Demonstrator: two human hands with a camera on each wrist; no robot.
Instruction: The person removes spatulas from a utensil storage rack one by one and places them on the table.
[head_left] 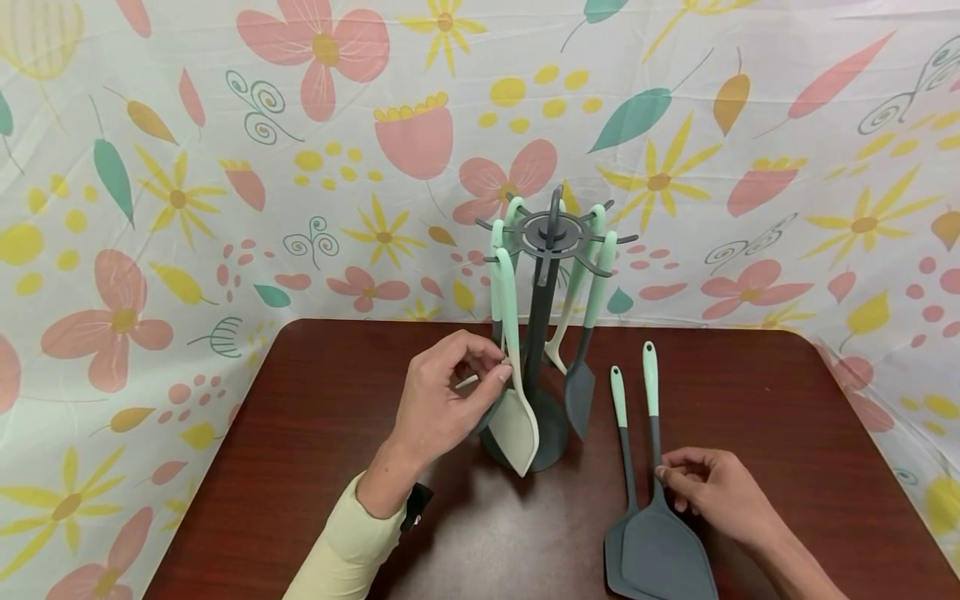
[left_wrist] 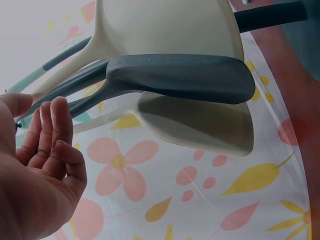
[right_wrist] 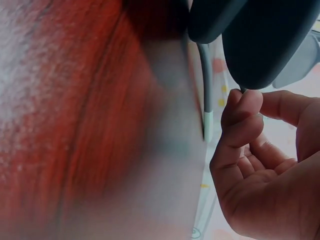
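Note:
My left hand (head_left: pixel 442 400) pinches the neck of a cream turner (head_left: pixel 517 433) between thumb and fingertips. The turner hangs by its mint handle on a dark grey utensil stand (head_left: pixel 542 325). In the left wrist view its broad blade (left_wrist: pixel 165 30) is above a dark grey utensil (left_wrist: pixel 185 77) and a cream one (left_wrist: pixel 200 125). My right hand (head_left: pixel 712 487) pinches a dark grey turner (head_left: pixel 663 542) low on its shaft. That turner's blade overlaps a second, smaller grey turner (head_left: pixel 626 467) to its left. Both have mint handles pointing away from me.
On the stand's right side hang a dark grey turner (head_left: pixel 579 392) and a cream utensil (head_left: pixel 557 350). The brown table (head_left: pixel 300 500) ends at the back against a flower-patterned cloth (head_left: pixel 225 208). Hooks stick out around the stand's top ring (head_left: pixel 553 235).

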